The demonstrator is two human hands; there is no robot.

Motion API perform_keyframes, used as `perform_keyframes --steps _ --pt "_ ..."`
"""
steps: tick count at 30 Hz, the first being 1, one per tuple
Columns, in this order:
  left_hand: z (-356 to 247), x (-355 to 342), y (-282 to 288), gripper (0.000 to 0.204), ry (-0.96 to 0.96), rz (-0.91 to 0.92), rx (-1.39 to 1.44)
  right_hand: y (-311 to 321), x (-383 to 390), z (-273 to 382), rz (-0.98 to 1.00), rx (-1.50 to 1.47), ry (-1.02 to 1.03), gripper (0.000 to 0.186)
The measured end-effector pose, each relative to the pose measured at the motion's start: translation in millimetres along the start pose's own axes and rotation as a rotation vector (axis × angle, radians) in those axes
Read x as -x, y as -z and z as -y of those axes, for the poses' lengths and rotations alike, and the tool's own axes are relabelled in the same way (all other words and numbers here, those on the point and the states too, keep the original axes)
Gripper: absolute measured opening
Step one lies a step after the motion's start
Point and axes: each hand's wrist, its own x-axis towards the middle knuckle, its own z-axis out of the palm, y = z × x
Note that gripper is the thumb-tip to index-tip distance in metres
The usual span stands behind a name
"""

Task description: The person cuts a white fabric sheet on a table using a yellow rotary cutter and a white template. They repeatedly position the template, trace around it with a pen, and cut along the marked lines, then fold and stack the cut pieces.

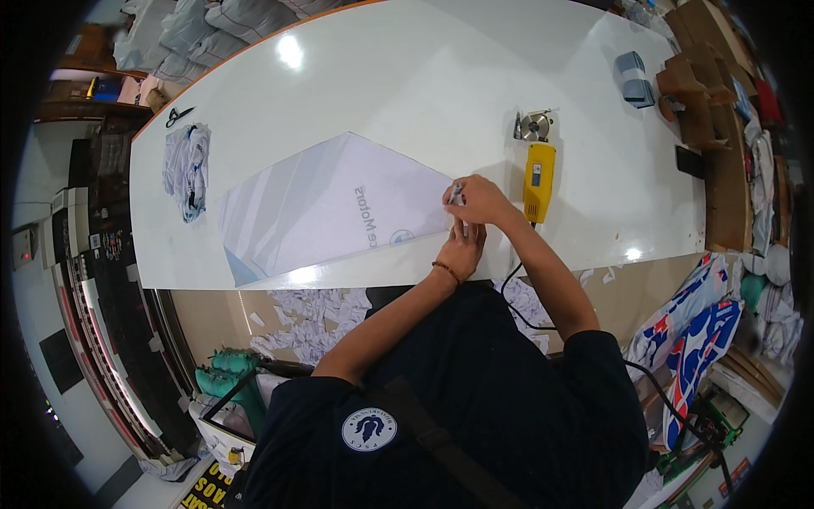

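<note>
Two-hand work at the right corner of a pale lavender, grey-banded, kite-shaped sheet (pixel 318 204)

The sheet lies flat on the glossy white counter (pixel 424 76); all positions below refer to it.

Right hand (pixel 485 199): at the sheet's right corner. The grip is narrow, fingers curled around a small grey-white item (pixel 456 194); whether this item is part of the sheet cannot be told.

Left hand (pixel 459 254): at the same corner, on the near side, with a brown beaded bracelet (pixel 446 271) at the wrist. The fingers are partly covered by the right hand; the state of this grip cannot be told.

Surrounding items:
- Yellow handheld rotary cutter (pixel 538 180) with round metal blade: right of the sheet, apart from it.
- Crumpled white-and-blue fabric bundle (pixel 186 170): left of the sheet.
- Black-handled scissors (pixel 178 116): beyond the sheet, to the left.
- Folded blue-grey cloth (pixel 634 79): beyond the sheet, far right.
- White scraps (pixel 314 327): on the floor, nearside of the sheet.
</note>
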Motion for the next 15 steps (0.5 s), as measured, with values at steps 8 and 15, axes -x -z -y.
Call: perform_keyframes --steps 8,15 --pt "3 -2 1 0.055 -0.005 -0.065 -0.027 51 29 -33 -0.348 -0.031 -0.128 0.017" --pt "16 -14 12 0.047 -0.093 -0.152 -0.135 144 79 -126 -0.758 0.21 -0.531 0.033"
